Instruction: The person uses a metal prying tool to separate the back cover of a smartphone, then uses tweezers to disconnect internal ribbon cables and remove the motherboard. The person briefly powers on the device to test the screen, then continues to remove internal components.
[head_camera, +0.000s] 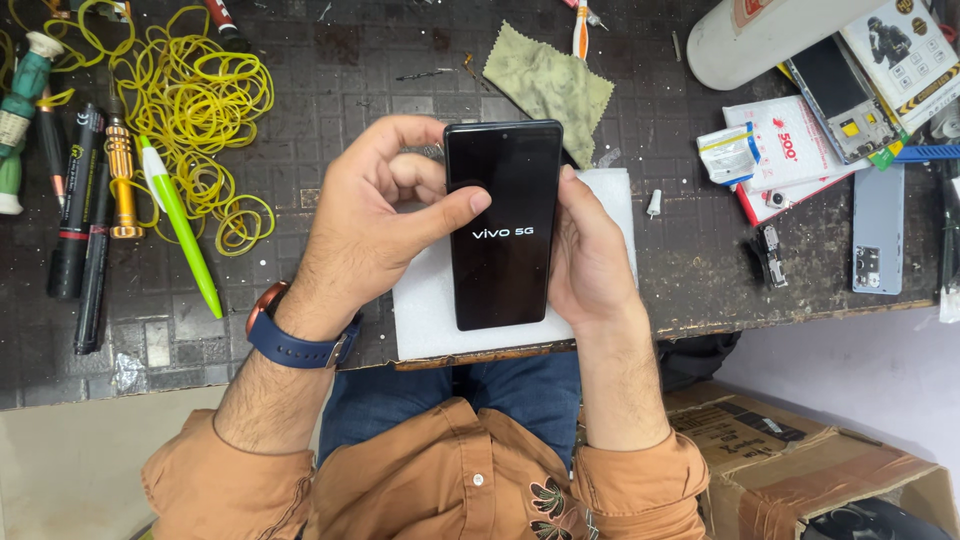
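A black smartphone (503, 225) with a dark screen showing a small white logo is held upright over a white foam pad (425, 300) at the near edge of the dark workbench. My left hand (375, 215) grips its left side, thumb lying across the screen. My right hand (590, 255) holds the right edge, fingers behind the phone. A blue-strapped watch (290, 335) sits on my left wrist.
Yellow rubber bands (200, 100), a green pen (180, 225), black markers (80, 210) and screwdrivers lie at left. A green cloth (550, 80) lies behind the phone. Phone parts, a grey back cover (878, 230), small boxes and a white cylinder (770, 35) sit at right. A cardboard box (800, 450) stands below.
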